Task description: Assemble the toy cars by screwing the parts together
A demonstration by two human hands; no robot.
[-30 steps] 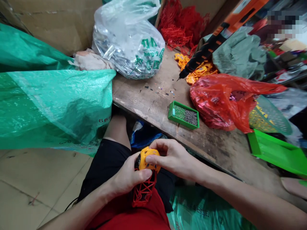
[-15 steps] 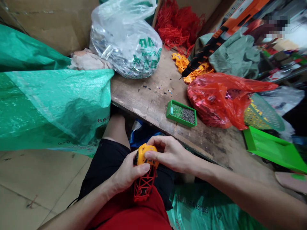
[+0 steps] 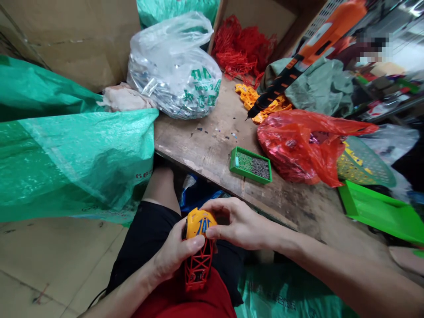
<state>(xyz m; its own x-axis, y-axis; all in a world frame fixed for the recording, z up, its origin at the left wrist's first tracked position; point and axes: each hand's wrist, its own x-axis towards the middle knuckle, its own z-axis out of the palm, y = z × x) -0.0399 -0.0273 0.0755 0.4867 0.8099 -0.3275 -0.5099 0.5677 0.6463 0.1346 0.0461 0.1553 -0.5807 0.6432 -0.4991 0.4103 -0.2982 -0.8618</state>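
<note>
Looking down in the head view, I find a small toy [image 3: 199, 260] low in the centre of the frame, held above the person's lap, a yellow shell [image 3: 196, 219] at its upper end and red latticework running down below. It is held close to the body, probably so both hands can steady it in plain sight.

The left hand [image 3: 174, 247] grips it from the left side, seemingly as the support: its thumb lies across the toy where yellow meets red, the other fingers mostly hidden behind. The right hand [image 3: 240, 223] comes in from the right, lightly curled, thumb on the shell's lower right, forefinger bent to its upper edge, a small gap showing between those two digits. How hard either hand presses I can't tell.

On the table [image 3: 205, 150], a green tray [image 3: 251, 178] of screws [image 3: 260, 167] sits near the front edge, presumably for easy reach. At the upper right, an orange and black driver [image 3: 278, 84] slants with its tip downward, likely placed to be handy. Behind it lie more yellow pieces [image 3: 247, 95], and red lattice parts [image 3: 235, 53] are heaped at upper centre.
</note>
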